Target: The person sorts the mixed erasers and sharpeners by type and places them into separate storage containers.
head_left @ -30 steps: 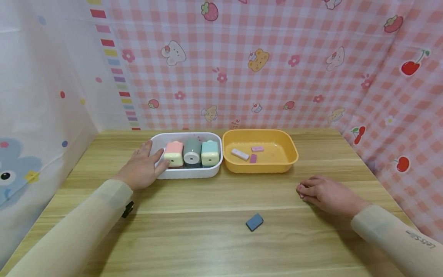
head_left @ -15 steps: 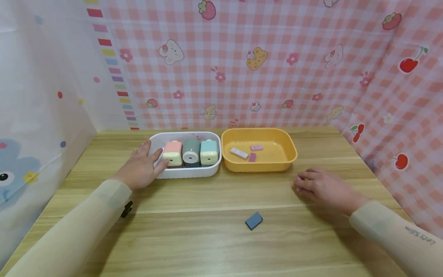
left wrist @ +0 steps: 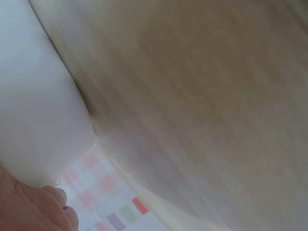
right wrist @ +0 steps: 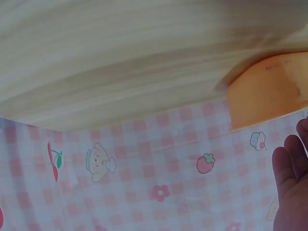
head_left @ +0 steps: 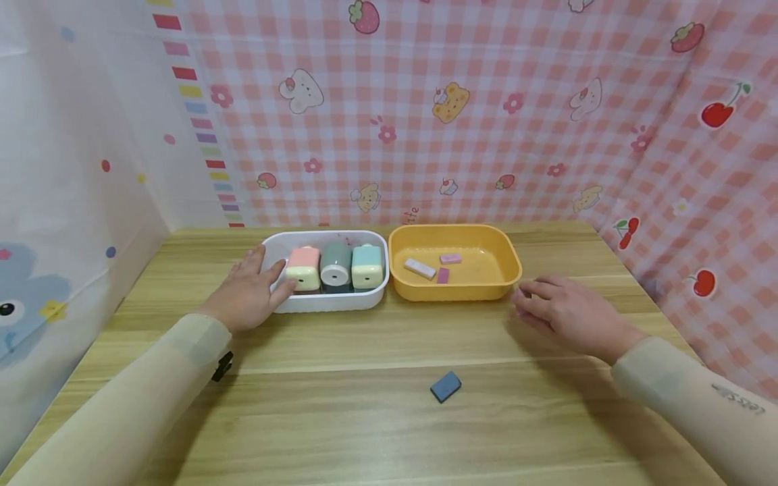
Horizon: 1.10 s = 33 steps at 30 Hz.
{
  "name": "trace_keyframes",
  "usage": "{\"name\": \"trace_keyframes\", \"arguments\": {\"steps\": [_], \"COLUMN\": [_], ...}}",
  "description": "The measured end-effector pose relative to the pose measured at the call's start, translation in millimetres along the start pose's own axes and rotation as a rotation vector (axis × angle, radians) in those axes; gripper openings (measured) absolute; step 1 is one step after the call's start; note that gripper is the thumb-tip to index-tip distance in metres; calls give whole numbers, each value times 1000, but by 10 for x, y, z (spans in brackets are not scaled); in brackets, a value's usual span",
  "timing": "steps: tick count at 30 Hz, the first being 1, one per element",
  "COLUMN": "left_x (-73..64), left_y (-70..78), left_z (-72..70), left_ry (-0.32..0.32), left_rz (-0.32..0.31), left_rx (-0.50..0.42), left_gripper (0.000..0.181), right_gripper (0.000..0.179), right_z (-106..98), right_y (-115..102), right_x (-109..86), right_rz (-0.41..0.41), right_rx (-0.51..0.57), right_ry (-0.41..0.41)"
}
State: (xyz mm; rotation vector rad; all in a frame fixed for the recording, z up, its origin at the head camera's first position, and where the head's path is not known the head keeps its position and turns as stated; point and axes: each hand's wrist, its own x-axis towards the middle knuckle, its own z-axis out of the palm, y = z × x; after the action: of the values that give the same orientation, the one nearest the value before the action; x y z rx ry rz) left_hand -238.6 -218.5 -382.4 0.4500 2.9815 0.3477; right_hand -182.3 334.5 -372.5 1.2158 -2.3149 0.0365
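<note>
My left hand (head_left: 249,290) lies over the left end of the white bin (head_left: 328,304), fingers spread and extended at its rim, thumb near the pink-and-yellow pencil sharpener (head_left: 303,268). Beside that sharpener stand a grey-green one (head_left: 335,263) and a mint-and-yellow one (head_left: 367,266). Low right of the yellow bin (head_left: 456,292), my right hand (head_left: 574,314) pinches a small pink eraser (head_left: 519,301), mostly hidden by the fingertips. In the right wrist view, the fingers (right wrist: 286,166) show below the yellow bin's wall, without the eraser in sight.
Inside the yellow bin lie a whitish eraser (head_left: 420,268), a light pink one (head_left: 450,258) and a darker pink one (head_left: 443,275). A blue eraser (head_left: 446,387) lies on the wooden table (head_left: 340,418). Patterned cloth (head_left: 389,115) hangs behind.
My right hand has moved up and slightly left with the pink eraser, closer to the yellow bin's right front corner. My left hand has kept its place on the white bin.
</note>
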Motion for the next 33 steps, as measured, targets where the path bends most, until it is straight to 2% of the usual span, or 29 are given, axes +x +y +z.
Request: {"name": "trace_keyframes", "arguments": {"steps": [8,11,13,18,25,33], "left_x": [5,4,3,-6,-8,-7], "left_y": [5,8,9,13,6,6], "left_z": [-3,-4,-5,-9,-6,-6], "left_ry": [1,3,4,5,7,7], "left_rz": [-1,-1,0,-1,-5,-5], "left_rx": [-8,-8,-5,-5,-5,1], "left_gripper": [85,85,85,84,84,84], "right_gripper": [70,72,69,34,38,37], "right_z": [-57,-52,-47,-30,21,112], "right_y": [54,83,100,133,157,198], "right_x": [135,192,234,376,587,749], "right_rz": [15,19,28,55,110,127], "right_rx": [-15,-17,-16,-14,-26,-64], "right_ry": [-37,-43,-54,-111,-227,-298]}}
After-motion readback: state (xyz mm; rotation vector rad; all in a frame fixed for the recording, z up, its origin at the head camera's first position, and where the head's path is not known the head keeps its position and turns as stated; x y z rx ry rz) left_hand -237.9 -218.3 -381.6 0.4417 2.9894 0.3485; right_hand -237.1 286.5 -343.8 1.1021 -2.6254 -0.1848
